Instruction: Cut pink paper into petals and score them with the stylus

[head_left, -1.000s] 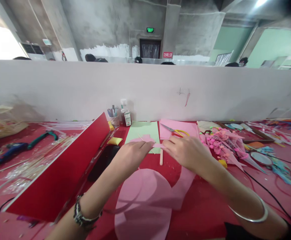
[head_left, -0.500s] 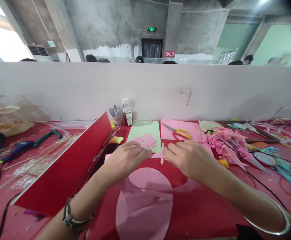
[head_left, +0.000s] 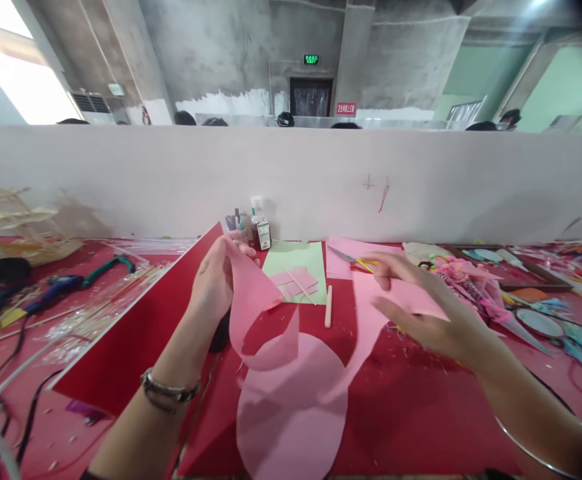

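Observation:
My left hand [head_left: 215,280] is raised above the red table, fingers closed on the top edge of a curling pink paper sheet [head_left: 258,307]. My right hand [head_left: 423,310] holds the other end of the same cut pink paper [head_left: 371,317], thumb and fingers pinching it. The sheet droops between both hands down to a large pink paper disc [head_left: 291,407] lying flat on the table. Beyond the hands lie a green sheet [head_left: 298,257] with small pink paper pieces [head_left: 295,281] and a thin stick, and a short wooden stick [head_left: 328,305].
A red board [head_left: 135,327] leans at the left. Yellow-handled scissors [head_left: 353,260] lie on pink paper. A small bottle [head_left: 261,230] and pen cup stand by the white partition [head_left: 291,180]. A pink bouquet [head_left: 471,283] and cables lie right; a glue gun [head_left: 51,290] left.
Both hands have lifted from the table and moved apart, raising the cut pink paper sheet off the surface. The small pink pieces and wooden stick now lie uncovered.

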`<state>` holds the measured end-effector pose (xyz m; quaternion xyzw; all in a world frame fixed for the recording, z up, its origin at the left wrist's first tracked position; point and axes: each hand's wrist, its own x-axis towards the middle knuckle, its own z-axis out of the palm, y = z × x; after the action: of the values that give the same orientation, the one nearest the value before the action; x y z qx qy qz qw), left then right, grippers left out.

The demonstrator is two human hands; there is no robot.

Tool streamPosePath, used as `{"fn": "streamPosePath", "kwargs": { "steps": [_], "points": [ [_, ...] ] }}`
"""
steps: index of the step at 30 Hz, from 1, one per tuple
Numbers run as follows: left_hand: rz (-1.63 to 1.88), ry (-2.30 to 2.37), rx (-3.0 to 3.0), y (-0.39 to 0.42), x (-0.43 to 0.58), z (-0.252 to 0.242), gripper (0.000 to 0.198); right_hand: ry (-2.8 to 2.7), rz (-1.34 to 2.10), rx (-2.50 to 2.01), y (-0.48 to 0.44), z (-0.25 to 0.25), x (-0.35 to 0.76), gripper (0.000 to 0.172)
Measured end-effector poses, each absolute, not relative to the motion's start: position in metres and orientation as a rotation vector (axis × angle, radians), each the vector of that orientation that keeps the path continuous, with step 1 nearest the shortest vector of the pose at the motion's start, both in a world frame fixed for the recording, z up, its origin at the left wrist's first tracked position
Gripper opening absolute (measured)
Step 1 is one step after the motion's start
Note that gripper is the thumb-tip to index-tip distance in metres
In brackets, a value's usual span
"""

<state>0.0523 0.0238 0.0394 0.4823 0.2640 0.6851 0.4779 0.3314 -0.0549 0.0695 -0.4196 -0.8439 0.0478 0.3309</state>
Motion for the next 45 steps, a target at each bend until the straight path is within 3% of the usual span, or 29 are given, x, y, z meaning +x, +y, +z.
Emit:
{"fn": "streamPosePath", "kwargs": {
  "steps": [3,6,11,14,17,20,24,28,32,37,41,45],
  "points": [
    [1.661,0.508,0.949,0.03,0.051,0.039,0.017,-2.287,0.425,-0.88,-0.054,0.079,0.341,0.058],
    [1.677,0.496,0.99,0.035,0.051,0.038,0.019,-2.303,0.533,-0.808,-0.048,0.088,0.347,0.054],
    [1.595,0.587,1.173,0.037,0.071,0.035,0.027,-2.142,0.615,-0.909,-0.034,0.087,0.32,0.012],
    [1.522,0.463,0.861,0.033,0.09,0.034,0.018,-2.143,0.626,-0.915,-0.023,0.074,0.29,0.02],
    [1.491,0.45,0.785,0.029,0.103,0.034,0.016,-2.062,0.51,-0.893,-0.009,0.059,0.266,0.016],
    [1.471,0.456,0.761,0.028,0.109,0.031,0.019,-1.939,0.486,-0.883,0.006,0.046,0.255,0.014],
    [1.434,0.477,0.749,0.03,0.113,0.023,0.024,-1.871,0.725,-0.909,0.017,0.037,0.251,0.016],
    [1.436,0.518,0.823,0.032,0.117,0.011,0.029,-1.854,0.669,-0.931,0.02,0.028,0.247,0.017],
    [1.398,0.581,0.991,0.03,0.116,-0.002,0.037,-1.837,0.615,-0.958,0.021,0.018,0.249,0.015],
    [1.075,0.708,1.373,0.013,0.102,-0.014,0.045,-1.702,0.429,-1.023,0.026,0.013,0.26,0.011],
    [0.856,0.925,1.807,0.002,0.088,-0.017,0.021,-1.563,0.281,-1.045,0.03,0.011,0.266,0.009],
    [0.803,1.128,2.059,0.002,0.085,-0.017,0.028,-1.501,0.225,-1.106,0.035,0.006,0.269,0.024]
  ]
}}
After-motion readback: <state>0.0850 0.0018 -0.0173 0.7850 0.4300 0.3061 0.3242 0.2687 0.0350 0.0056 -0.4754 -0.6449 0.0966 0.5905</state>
